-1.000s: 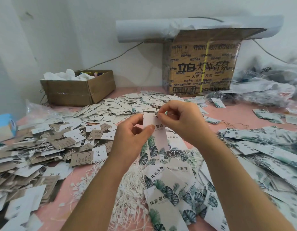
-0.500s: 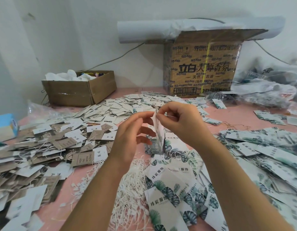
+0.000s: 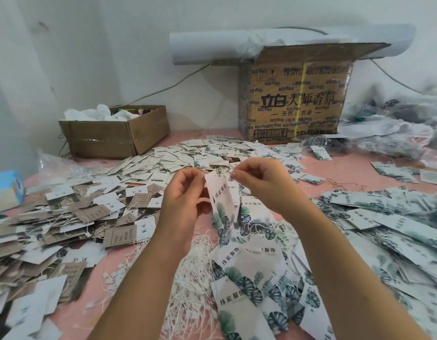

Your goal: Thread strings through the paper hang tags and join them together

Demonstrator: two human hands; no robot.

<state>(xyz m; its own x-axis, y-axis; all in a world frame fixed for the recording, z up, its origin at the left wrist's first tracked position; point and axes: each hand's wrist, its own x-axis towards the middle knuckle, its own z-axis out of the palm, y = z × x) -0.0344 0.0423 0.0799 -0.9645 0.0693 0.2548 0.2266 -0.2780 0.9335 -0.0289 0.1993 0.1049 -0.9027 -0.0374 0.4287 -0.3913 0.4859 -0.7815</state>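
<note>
A long white hang tag (image 3: 223,200) with green leaf print hangs in the air at the middle of the view. My left hand (image 3: 185,195) pinches its upper left edge. My right hand (image 3: 261,182) has thumb and forefinger pinched together just right of the tag's top; a string there is too thin to make out. A heap of white strings (image 3: 193,278) lies on the pink table (image 3: 347,173) below my wrists. More leaf-print tags (image 3: 249,273) lie in front of me.
Brown and white tags (image 3: 73,217) pile up on the left, leaf tags (image 3: 396,231) on the right. At the back stand a low open carton (image 3: 114,136), a tall printed carton (image 3: 296,99) under a paper roll (image 3: 212,47), and plastic bags (image 3: 396,133).
The tag has turned from edge-on to face me. Both hands have shifted slightly up, and my right hand's pinched fingers have drawn a little away from the tag's top.
</note>
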